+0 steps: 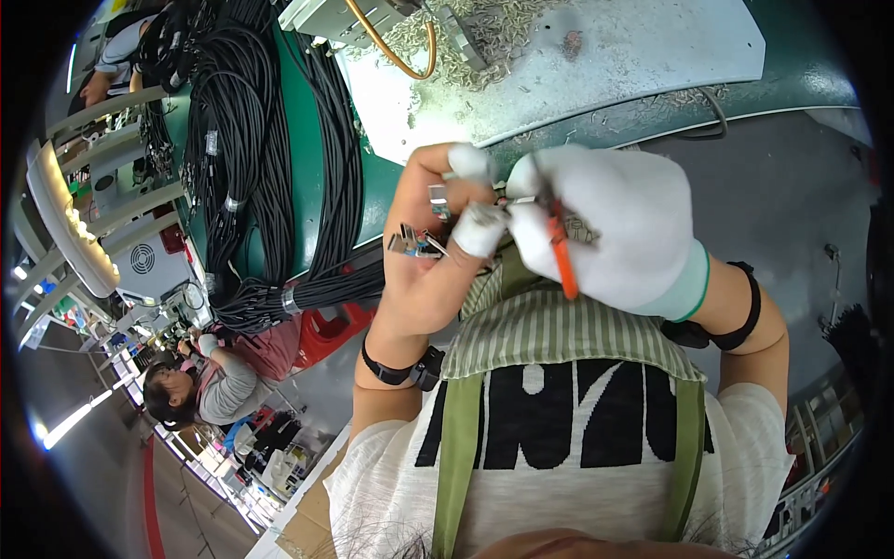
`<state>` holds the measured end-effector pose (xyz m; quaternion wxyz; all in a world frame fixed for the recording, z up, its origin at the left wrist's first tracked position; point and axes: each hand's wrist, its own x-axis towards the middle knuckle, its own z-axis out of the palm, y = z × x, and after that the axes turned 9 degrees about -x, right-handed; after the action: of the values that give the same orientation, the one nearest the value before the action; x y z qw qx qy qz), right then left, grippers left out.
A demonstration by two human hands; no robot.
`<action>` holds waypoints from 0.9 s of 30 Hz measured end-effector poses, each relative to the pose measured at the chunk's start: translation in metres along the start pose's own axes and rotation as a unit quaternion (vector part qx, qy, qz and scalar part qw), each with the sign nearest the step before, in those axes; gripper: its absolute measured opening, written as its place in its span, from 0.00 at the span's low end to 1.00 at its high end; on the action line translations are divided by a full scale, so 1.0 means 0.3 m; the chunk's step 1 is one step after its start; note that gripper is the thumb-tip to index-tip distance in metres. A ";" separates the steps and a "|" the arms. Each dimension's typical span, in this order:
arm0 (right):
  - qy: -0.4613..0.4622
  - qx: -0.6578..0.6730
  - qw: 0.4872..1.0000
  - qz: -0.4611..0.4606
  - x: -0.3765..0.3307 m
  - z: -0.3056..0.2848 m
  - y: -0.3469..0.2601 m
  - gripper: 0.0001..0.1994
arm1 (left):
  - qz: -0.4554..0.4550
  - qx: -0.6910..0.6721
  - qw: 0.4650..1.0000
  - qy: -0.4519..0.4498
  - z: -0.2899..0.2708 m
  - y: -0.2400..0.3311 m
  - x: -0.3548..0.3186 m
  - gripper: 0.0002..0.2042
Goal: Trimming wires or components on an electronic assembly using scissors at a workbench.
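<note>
My left hand (414,293), with white finger covers on several fingertips, is closed around cable ends. Small metal connectors (407,240) with thin coloured wires stick out across its palm. My right hand (624,224) wears a white glove and is closed on small orange-handled pliers (562,256). Their metal jaws meet the left fingertips, where motion blur hides what lies between them. Both hands are close together in front of my striped apron (577,326).
Bundled black cables (237,121) lie on the green bench at left. A white board (643,56) ahead carries a machine (340,20) and scattered small clippings (503,37). A red stool (335,335) stands at left, near a seated person (223,382). Another person (112,65) is at far left.
</note>
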<state>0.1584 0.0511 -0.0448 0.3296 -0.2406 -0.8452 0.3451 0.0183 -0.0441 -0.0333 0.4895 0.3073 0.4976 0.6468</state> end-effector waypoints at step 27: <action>-0.017 0.089 0.968 0.233 0.022 -0.126 -0.016 0.06 | 0.121 0.338 0.931 -0.071 -0.012 -0.056 0.006 0.11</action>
<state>0.1804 0.0683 -0.0180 0.2462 -0.3947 -0.7370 0.4904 0.0201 -0.0430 -0.0506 0.3090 0.5577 0.6097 0.4708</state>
